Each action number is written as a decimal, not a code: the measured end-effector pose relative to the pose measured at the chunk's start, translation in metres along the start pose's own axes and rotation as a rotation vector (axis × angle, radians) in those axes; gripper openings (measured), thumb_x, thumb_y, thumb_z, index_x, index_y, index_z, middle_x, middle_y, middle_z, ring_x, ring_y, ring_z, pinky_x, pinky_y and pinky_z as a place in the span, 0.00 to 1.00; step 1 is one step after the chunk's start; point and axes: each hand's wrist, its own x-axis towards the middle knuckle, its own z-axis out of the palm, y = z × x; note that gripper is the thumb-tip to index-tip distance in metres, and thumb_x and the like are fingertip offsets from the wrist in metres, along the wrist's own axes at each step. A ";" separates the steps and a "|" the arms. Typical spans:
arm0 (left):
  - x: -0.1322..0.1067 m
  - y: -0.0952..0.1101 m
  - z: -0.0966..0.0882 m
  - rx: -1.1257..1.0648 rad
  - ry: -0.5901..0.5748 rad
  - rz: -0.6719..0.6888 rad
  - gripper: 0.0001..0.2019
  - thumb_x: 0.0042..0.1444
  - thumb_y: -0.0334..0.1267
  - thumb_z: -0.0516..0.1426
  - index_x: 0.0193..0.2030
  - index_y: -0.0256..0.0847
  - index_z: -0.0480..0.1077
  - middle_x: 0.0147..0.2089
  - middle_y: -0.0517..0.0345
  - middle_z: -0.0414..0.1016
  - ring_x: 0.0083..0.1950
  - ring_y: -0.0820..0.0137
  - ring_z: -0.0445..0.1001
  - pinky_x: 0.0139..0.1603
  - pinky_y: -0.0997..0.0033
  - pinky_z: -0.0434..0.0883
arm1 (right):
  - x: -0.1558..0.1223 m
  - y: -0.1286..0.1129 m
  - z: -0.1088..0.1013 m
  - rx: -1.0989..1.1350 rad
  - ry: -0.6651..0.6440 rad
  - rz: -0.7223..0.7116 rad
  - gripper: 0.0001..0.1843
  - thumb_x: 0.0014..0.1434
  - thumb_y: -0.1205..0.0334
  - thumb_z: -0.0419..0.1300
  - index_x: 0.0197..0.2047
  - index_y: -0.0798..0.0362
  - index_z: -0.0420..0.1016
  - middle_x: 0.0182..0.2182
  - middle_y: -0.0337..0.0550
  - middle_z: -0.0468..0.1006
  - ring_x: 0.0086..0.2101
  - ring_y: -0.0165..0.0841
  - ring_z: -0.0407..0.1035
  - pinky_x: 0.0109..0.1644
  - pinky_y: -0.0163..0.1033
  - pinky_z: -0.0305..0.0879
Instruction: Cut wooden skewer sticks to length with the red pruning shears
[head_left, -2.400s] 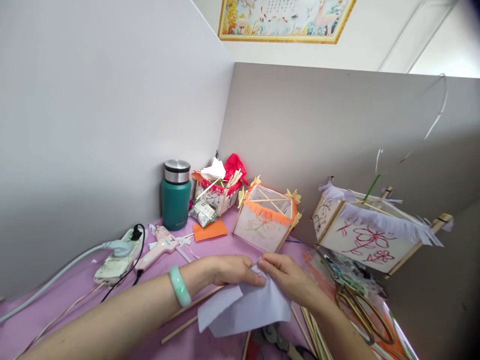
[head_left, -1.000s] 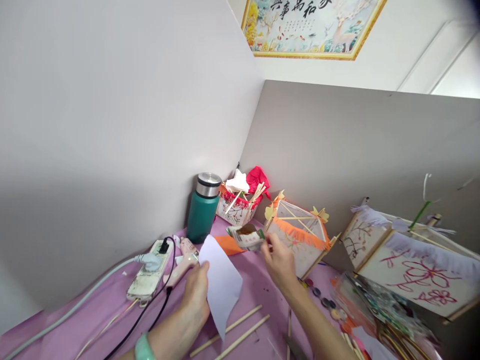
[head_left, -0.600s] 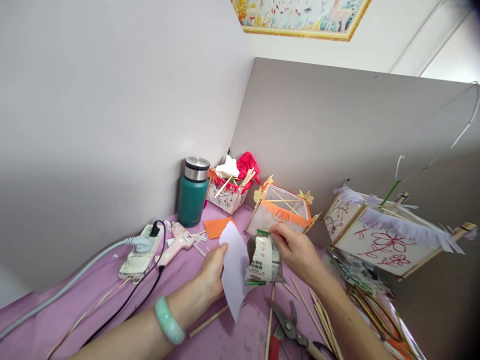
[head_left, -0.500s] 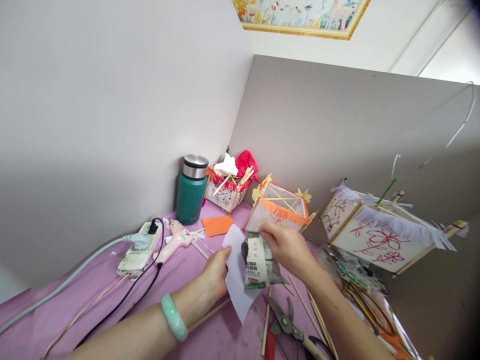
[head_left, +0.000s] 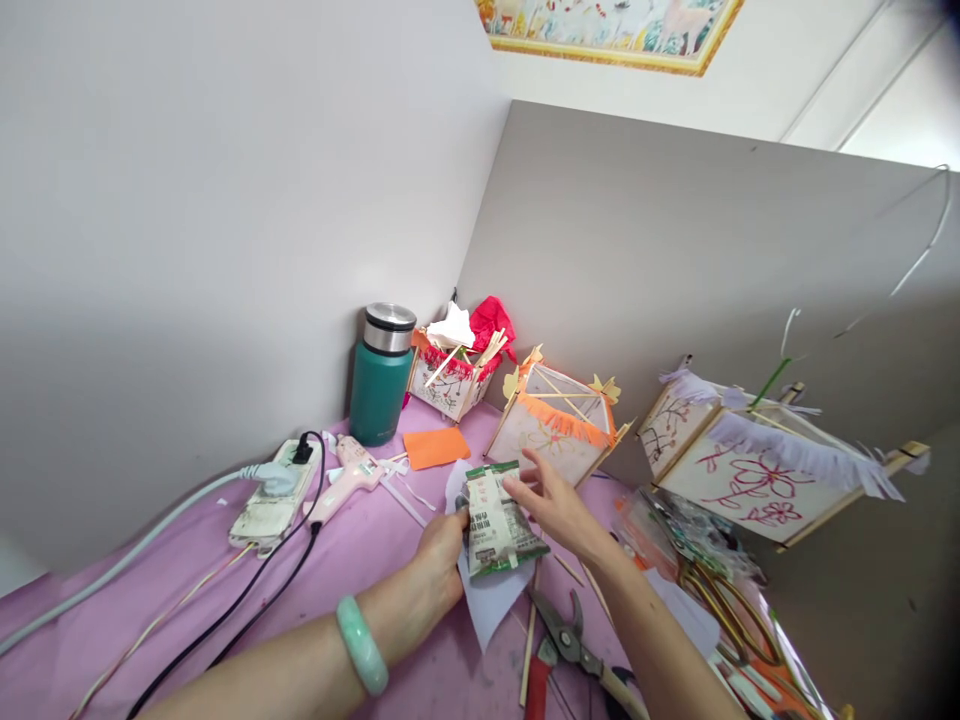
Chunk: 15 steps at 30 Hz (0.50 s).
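Observation:
A small green-edged snack packet (head_left: 501, 520) with dark printed characters lies over a pale lilac sheet of paper (head_left: 487, 610). My left hand (head_left: 442, 555), with a green bangle on its wrist, grips the left edge of the packet and the paper together. At the packet's upper right, my right hand (head_left: 559, 505) has its fingers apart, a fingertip touching or just over the packet. Below them, pruning shears (head_left: 566, 640) with a red handle rest on the purple table cover (head_left: 420, 660) beside thin wooden sticks (head_left: 529, 650).
Behind the hands stand paper lanterns: an orange-fringed one (head_left: 555, 425), a red-fringed one (head_left: 450, 385) and a lilac-fringed one (head_left: 757, 470). A green bottle (head_left: 379, 390), a pink glue gun (head_left: 349, 480) and a power strip (head_left: 274, 500) with cables are left. Gold-handled scissors (head_left: 724, 600) lie right.
My right hand has let go of the packet and its fingers have spread. The packet has shifted left and now sits in my left hand with the paper.

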 end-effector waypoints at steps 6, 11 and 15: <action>0.000 0.000 -0.002 -0.034 0.034 0.037 0.13 0.57 0.34 0.53 0.49 0.34 0.68 0.38 0.46 0.77 0.35 0.60 0.77 0.40 0.58 0.73 | -0.028 0.004 0.014 0.013 -0.040 -0.093 0.36 0.45 0.58 0.65 0.58 0.52 0.61 0.46 0.45 0.74 0.43 0.37 0.69 0.45 0.40 0.64; -0.007 0.002 0.002 -0.067 0.025 -0.014 0.14 0.59 0.38 0.51 0.49 0.34 0.68 0.35 0.47 0.77 0.35 0.61 0.77 0.40 0.61 0.73 | -0.032 0.003 0.003 -0.181 0.053 -0.071 0.33 0.48 0.57 0.62 0.57 0.53 0.62 0.47 0.48 0.73 0.45 0.41 0.68 0.48 0.43 0.63; -0.014 0.007 0.004 -0.101 0.043 -0.080 0.17 0.60 0.42 0.50 0.50 0.32 0.67 0.32 0.48 0.77 0.33 0.62 0.76 0.40 0.62 0.72 | -0.036 -0.002 -0.006 -0.363 0.097 -0.093 0.37 0.49 0.54 0.62 0.61 0.51 0.57 0.49 0.50 0.70 0.47 0.42 0.66 0.49 0.43 0.61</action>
